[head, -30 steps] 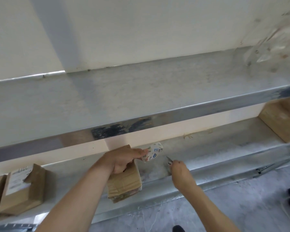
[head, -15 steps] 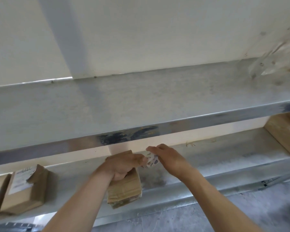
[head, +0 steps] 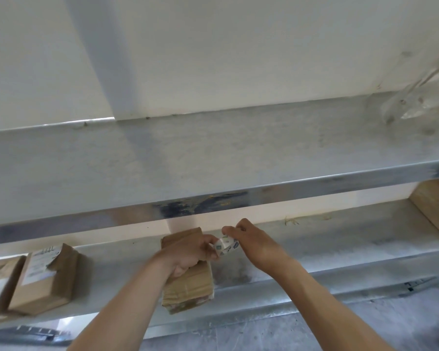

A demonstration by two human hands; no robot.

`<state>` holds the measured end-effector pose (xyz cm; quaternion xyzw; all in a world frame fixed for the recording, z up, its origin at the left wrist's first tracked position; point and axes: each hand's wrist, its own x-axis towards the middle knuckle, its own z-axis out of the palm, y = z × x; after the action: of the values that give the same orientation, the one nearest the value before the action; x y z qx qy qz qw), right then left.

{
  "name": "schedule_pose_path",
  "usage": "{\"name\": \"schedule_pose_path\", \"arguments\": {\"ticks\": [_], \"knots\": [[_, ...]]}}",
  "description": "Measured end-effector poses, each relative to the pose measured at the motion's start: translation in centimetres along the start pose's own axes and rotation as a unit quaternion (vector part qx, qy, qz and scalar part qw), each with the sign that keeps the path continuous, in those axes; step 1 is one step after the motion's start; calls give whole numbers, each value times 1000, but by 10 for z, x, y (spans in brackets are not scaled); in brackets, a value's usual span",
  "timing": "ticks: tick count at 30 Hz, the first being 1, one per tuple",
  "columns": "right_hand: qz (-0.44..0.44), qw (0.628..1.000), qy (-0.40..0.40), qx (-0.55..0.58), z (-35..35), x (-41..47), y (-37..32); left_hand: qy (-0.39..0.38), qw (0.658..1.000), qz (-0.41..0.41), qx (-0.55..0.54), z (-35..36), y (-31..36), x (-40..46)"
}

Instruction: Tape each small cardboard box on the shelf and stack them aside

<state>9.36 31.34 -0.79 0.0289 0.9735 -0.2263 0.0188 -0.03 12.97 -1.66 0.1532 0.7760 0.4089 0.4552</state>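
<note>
Box: small brown cardboard box (head: 188, 285) lying flat on the lower metal shelf (head: 340, 252), near its front edge, long side running near to far; creased, glossy tape bands across the near end; far end partly hidden under the left hand
Tape roll: small white roll (head: 226, 245) with blue and green printed marks; held just above the box's far right corner, between the two hands
Left hand: left hand (head: 188, 254) reaching in from near left, palm down on the box top; fingers curled, thumb and fingertips pinching the left side of the roll
Right hand: right hand (head: 254, 247) reaching in from near right, wrist bent; fingers curled over the roll's far right edge, pinching at it; whether on a tape end or the roll itself, cannot tell
Other boxes: two labelled cardboard boxes (head: 43, 277) at far left of the same shelf, leaning together, well apart from the held box; larger cardboard piece (head: 433, 211) at the right end
Upper shelf: metal shelf (head: 213, 158) above, scuffed front lip
</note>
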Motion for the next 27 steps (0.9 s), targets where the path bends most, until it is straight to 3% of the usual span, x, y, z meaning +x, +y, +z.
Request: {"name": "schedule_pose_path", "arguments": {"ticks": [3,7,10,14,18,27], "knots": [[-9,998,-1,56,-8,0,-7,16,999,-12,-28,1,-1,0],[19,990,-82,116,-21,2,-12,37,998,-35,-40,6,6,-3],[-8,990,-57,129,-27,1,-10,36,997,-40,-49,6,9,-4],[-43,997,-31,65,-26,2,-2,61,993,-12,-102,8,9,-8],[-22,998,-27,53,-19,-3,12,60,985,17,-159,8,9,-11],[-59,968,-31,242,-21,-35,16,179,952,75,-235,27,16,-24]]}}
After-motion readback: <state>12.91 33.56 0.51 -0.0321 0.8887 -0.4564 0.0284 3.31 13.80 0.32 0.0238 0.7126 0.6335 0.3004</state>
